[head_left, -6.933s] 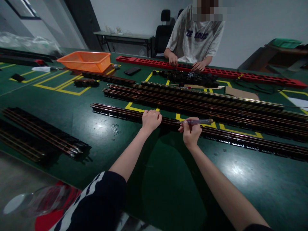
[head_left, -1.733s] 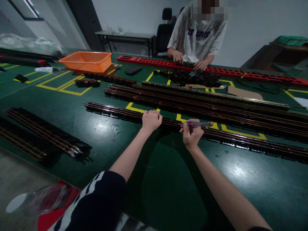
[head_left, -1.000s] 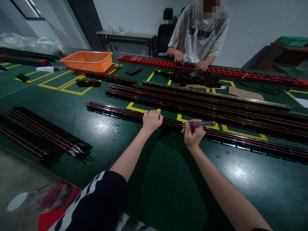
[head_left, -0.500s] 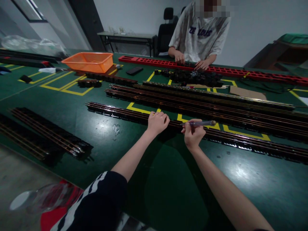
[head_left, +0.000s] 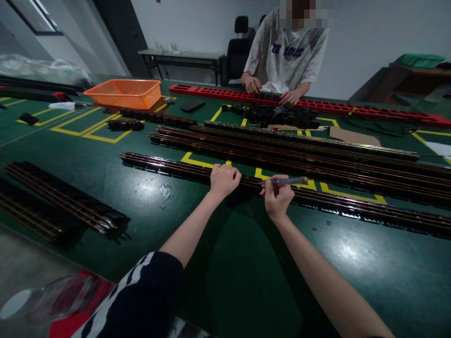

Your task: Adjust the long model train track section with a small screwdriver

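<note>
A long black strip with copper-coloured rails (head_left: 169, 165) crosses the green table in front of me. My left hand (head_left: 224, 180) is closed around its middle, fingers curled over the strip. Just to the right, my right hand (head_left: 277, 195) pinches a slim pen-like tool (head_left: 291, 180), its tip at the strip and its rounded end pointing right. Behind this strip lie several similar long strips (head_left: 246, 144), side by side. Two shorter railed pieces (head_left: 66, 197) rest at the left.
Across the table, a person in a printed grey shirt (head_left: 287, 51) has both hands at a long red perforated rail (head_left: 373, 111). An orange basket (head_left: 123, 96), a black phone (head_left: 192, 106), dark clustered parts (head_left: 282, 116) and cardboard (head_left: 354, 137) lie beyond the strips.
The whole view has shifted slightly, so things appear a little further left. Both my hands keep the same places on the strip, with the tool still in my right hand.
</note>
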`<action>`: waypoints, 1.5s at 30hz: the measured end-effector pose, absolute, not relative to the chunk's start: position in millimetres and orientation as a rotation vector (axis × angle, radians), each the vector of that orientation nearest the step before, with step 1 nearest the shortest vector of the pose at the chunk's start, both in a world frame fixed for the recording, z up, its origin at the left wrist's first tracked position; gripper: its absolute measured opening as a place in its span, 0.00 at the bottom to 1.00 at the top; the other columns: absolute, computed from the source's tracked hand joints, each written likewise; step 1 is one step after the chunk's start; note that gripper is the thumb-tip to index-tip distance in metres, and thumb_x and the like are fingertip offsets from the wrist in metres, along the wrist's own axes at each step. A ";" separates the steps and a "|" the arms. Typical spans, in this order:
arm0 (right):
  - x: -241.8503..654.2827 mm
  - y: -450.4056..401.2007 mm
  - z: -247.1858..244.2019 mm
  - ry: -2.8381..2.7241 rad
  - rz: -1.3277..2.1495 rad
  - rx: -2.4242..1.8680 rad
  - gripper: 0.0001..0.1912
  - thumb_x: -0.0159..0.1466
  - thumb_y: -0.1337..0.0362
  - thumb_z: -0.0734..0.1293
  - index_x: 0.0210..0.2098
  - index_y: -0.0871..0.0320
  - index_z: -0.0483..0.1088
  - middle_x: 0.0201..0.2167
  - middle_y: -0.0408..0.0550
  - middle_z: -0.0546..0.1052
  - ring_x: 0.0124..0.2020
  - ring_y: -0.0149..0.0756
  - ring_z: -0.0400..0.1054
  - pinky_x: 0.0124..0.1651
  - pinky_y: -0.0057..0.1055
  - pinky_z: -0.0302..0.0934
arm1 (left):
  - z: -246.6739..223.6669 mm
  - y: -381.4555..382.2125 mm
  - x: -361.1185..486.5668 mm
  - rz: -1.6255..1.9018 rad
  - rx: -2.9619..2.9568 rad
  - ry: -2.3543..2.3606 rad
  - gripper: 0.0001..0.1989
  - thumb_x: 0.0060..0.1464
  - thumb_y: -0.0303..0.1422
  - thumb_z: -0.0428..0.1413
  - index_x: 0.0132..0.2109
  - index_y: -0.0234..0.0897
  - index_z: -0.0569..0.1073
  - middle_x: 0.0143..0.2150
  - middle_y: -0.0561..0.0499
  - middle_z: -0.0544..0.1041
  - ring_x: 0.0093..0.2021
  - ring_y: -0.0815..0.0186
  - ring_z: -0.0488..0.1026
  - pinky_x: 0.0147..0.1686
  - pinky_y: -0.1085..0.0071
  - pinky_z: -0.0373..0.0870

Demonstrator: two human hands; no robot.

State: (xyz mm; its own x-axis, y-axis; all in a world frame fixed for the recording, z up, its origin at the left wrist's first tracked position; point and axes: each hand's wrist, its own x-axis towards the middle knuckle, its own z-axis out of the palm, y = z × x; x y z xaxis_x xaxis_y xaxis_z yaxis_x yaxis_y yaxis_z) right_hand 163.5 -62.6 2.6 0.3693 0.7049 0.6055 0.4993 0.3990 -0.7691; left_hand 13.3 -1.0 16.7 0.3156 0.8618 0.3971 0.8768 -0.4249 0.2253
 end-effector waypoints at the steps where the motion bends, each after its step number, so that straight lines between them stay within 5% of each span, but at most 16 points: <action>1: 163.5 -62.5 2.3 -1.281 0.189 -1.243 0.05 0.61 0.62 0.61 0.31 0.57 0.61 0.16 0.38 0.69 0.15 0.31 0.67 0.19 0.26 0.60 | 16.7 -0.7 13.0 -0.721 -2.517 -1.674 0.18 0.58 0.32 0.42 0.33 0.37 0.77 0.36 0.48 0.78 0.36 0.64 0.72 0.45 0.62 0.58; 45: 163.1 -61.0 2.0 -1.285 0.194 -1.258 0.05 0.61 0.62 0.61 0.31 0.57 0.62 0.15 0.38 0.69 0.15 0.31 0.66 0.18 0.25 0.60 | 9.4 1.3 8.4 -0.729 -2.536 -1.543 0.19 0.60 0.33 0.40 0.34 0.37 0.75 0.36 0.48 0.78 0.37 0.64 0.71 0.48 0.61 0.55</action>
